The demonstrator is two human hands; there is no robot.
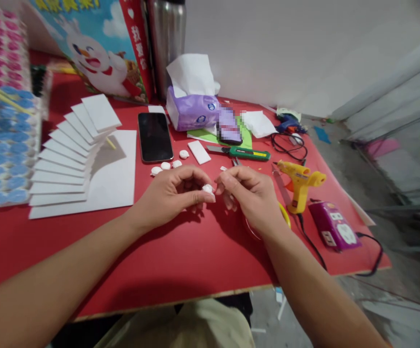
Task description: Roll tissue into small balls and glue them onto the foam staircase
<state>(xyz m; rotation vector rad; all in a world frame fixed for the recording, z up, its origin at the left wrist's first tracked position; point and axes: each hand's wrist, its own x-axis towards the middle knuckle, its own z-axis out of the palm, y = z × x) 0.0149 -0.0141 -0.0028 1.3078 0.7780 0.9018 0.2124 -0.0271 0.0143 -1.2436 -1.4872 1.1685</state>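
Note:
Between thumb and fingertips, my left hand [182, 188] pinches a small white rosette-like piece [208, 189]. My right hand [248, 191] is closed right beside it, thumb against fingers; whatever it may hold is too small to make out. Several similar small white pieces [165, 166] lie on the red table just beyond my left hand. A white rectangular block [199, 152] rests behind them. A green utility knife [249, 153] with its blade out lies beyond my right hand, which partly covers a yellow ring-shaped thing [285, 216], perhaps a tape roll.
A fanned stepped stack of white boards [63, 166] stands at left beside trays of blue flower-like pieces [8, 145]. At right are a yellow glue gun [298, 181] and a purple power block [335, 226] with cables. A phone [155, 137] and tissue pack [191, 113] sit behind.

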